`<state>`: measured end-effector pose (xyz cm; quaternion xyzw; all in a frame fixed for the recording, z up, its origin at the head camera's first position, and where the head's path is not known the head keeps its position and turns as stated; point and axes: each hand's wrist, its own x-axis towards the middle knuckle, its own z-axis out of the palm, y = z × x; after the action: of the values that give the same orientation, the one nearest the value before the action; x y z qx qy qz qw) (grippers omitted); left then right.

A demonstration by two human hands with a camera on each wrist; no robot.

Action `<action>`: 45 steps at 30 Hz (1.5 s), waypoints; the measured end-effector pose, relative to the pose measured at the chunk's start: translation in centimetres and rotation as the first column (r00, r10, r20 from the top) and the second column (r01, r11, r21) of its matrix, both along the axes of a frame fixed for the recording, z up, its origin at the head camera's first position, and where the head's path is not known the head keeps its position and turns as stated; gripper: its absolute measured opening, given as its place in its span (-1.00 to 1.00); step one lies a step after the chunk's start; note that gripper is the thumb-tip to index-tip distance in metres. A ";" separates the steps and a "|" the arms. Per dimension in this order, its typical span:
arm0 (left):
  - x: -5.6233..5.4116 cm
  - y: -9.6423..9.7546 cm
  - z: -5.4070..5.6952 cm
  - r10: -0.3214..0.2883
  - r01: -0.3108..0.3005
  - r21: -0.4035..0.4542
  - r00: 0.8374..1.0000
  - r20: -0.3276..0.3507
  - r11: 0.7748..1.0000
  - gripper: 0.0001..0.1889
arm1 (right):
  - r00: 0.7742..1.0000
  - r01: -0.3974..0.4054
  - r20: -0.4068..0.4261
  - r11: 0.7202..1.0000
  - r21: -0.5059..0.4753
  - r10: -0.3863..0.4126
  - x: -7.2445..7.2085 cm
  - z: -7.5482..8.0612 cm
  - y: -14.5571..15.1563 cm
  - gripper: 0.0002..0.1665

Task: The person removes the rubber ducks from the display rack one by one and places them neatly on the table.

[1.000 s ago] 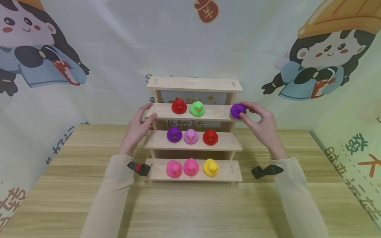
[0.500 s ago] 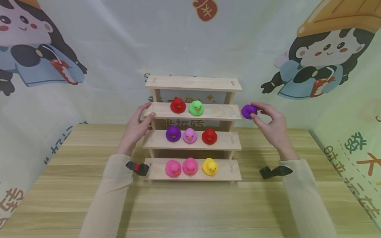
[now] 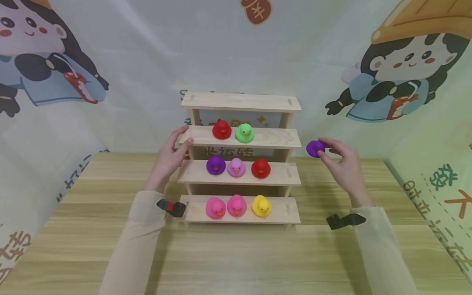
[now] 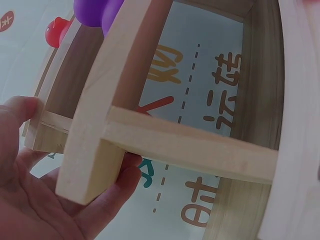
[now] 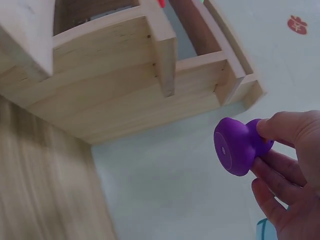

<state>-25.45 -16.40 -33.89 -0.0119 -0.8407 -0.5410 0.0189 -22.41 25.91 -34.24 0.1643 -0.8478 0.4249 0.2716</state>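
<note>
My right hand (image 3: 344, 168) pinches a purple rubber duck (image 3: 315, 148) between thumb and fingers, in the air just right of the wooden stepped shelf (image 3: 280, 137). In the right wrist view the flat underside of that duck (image 5: 231, 150) faces the shelf. My left hand (image 3: 169, 157) grips the left end of the second board from the top; in the left wrist view its fingers (image 4: 117, 192) bend round the wooden frame. A red duck (image 3: 222, 130) and a green duck (image 3: 244, 133) sit on that second board.
On the third board sit a purple duck (image 3: 216, 165), a light pink duck (image 3: 236, 167) and a red duck (image 3: 261, 168). The lowest board bears two pink ducks (image 3: 237, 205) and a yellow duck (image 3: 261, 206). A printed cloth (image 3: 147, 73) hangs behind the wooden table (image 3: 236, 258).
My right hand has lifted the purple duck off the right end of the second board and carried it to the right, then a little lower. The left hand keeps its place.
</note>
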 end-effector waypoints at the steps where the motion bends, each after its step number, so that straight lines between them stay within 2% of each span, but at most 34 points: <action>1: 0.0 0.0 0.0 -0.002 0.002 0.004 1.000 0.000 1.000 -0.37 | 1.000 0.004 -0.001 1.000 -0.002 -0.004 0.0 -0.3 0.1 -0.62; 6: -0.1 0.0 -0.2 -0.006 0.006 0.020 1.000 -0.006 1.000 -0.39 | 1.000 0.008 0.006 1.000 0.006 -0.008 0.1 -1.8 0.4 -0.62; 14: -0.1 0.0 -0.4 -0.015 0.016 0.056 1.000 -0.024 0.998 -0.41 | 0.996 0.001 0.084 1.000 0.013 -0.002 0.3 -3.6 0.4 -0.63; 23: -0.1 0.0 -0.4 -0.004 0.006 0.050 1.000 -0.026 0.999 -0.40 | 0.989 -0.026 0.148 0.999 0.024 0.022 0.3 -5.7 0.7 -0.60; 31: 0.0 0.0 -0.5 -0.005 0.007 0.054 0.999 -0.036 0.999 -0.41 | 0.987 -0.043 0.158 0.999 0.014 0.040 0.5 -7.2 1.0 -0.60; 45: -0.1 0.0 -0.6 0.009 -0.007 0.038 0.999 -0.048 0.999 -0.40 | 0.948 -0.007 0.317 1.000 0.004 0.006 1.3 -8.9 1.7 -0.62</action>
<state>-25.51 -16.41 -34.50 -0.0211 -0.8296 -0.5565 0.0416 -21.15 27.66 -43.19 0.0974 -0.8809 0.4446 0.1303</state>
